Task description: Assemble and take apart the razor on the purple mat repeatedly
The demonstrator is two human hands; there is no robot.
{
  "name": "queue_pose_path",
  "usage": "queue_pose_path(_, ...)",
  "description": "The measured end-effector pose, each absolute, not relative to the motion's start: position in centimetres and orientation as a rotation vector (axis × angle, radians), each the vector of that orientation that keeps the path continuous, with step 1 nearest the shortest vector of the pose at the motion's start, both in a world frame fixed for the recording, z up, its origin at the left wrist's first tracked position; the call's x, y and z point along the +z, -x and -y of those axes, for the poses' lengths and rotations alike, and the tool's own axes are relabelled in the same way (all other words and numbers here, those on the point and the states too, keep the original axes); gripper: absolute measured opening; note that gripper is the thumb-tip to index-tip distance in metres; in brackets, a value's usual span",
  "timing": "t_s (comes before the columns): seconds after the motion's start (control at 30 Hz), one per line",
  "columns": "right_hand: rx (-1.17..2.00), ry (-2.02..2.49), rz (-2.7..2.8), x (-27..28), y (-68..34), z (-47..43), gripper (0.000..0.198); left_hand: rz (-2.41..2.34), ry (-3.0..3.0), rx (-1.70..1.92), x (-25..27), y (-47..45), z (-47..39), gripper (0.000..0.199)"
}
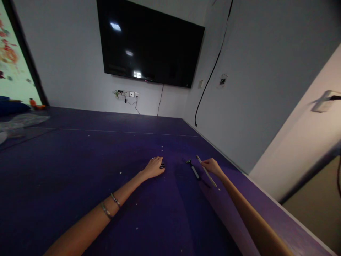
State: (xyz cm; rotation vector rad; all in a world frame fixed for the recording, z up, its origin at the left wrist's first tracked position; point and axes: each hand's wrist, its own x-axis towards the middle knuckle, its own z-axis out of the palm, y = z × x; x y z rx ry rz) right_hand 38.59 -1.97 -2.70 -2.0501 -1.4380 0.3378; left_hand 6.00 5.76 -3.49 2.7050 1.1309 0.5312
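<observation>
My left hand, with two bracelets further up the arm, rests low on the purple surface. Its fingers curl over a small black object, mostly hidden, whose kind I cannot make out. My right hand pinches a thin, pale, straight stick near its upper middle; the stick slants down to the right. Just left of the stick lies a razor with a dark head and a grey handle, and no hand touches it.
The purple surface carries several tiny white scraps. A large black television hangs on the far wall above sockets. Down the right wall runs a black cable. Clear plastic and an orange object lie far left.
</observation>
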Motion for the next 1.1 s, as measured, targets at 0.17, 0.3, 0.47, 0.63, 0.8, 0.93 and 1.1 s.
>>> queue_pose_path(0.17,0.204,2.132,1.524,-3.9,-37.2,1.0,0.022,-1.07,-2.685,0.536,-4.4,-5.6,-6.7,0.049)
queue_pose_path(0.3,0.145,2.178,1.548,-4.3,-37.0,0.7,0.019,-1.025,-2.663,0.543,-4.6,-5.4,-7.0,0.047)
queue_pose_path(0.47,0.115,2.19,1.575,-4.0,-37.5,1.3,0.021,-0.976,-2.638,0.584,-4.9,-5.1,-7.4,0.046)
queue_pose_path(0.63,0.064,2.122,1.626,-1.8,-36.7,2.3,0.026,-0.977,-2.602,0.621,-4.8,-5.3,-7.8,0.047)
queue_pose_path(0.8,0.234,1.762,1.926,0.4,-33.1,3.2,0.04,-0.85,-2.543,0.635,-3.3,-6.9,-5.7,0.056)
queue_pose_path(0.93,0.511,1.657,2.09,0.9,-30.3,3.9,0.074,-0.673,-2.559,0.638,-1.8,-8.4,-2.7,0.064)
queue_pose_path(1.1,0.493,1.595,2.198,1.0,-28.8,4.3,0.067,-0.58,-2.563,0.702,-1.3,-9.3,-0.8,0.065)
